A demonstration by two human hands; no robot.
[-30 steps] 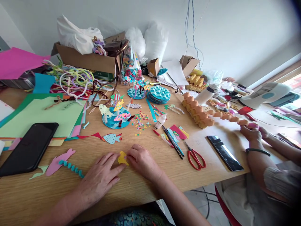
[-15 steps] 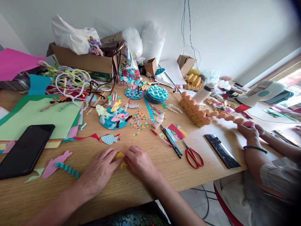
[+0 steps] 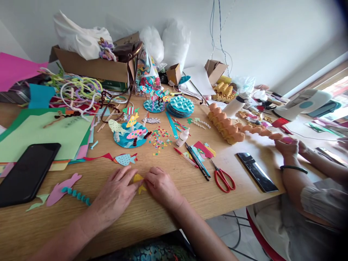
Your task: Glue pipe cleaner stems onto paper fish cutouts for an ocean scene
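A small yellow paper cut-out (image 3: 138, 178) with a notched end lies flat on the table between my hands. My left hand (image 3: 115, 194) rests palm down with its fingers stretched out, its thumb tip over the paper's lower left part. Curled and pressed together, the fingers of my right hand (image 3: 161, 185) meet the paper's right edge; their tips are partly hidden. Just beyond my hands is a light-blue dotted paper fish (image 3: 125, 159) with red fins. To the left lie a pink paper fish (image 3: 61, 190) and a curled turquoise strip (image 3: 77, 196).
A black phone (image 3: 28, 174) and coloured paper sheets (image 3: 40, 134) lie left. Red-handled scissors (image 3: 224, 180), pens (image 3: 198, 163) and a glue bottle (image 3: 182, 137) lie right. Behind stands a blue base (image 3: 126, 139) with paper fish. At far right, another person's hands (image 3: 289, 148) hold an egg-carton strip (image 3: 261, 131).
My right fingertips have drawn back slightly, so more of the yellow cut-out shows. My left hand stays nearly in place. The view has shifted a little.
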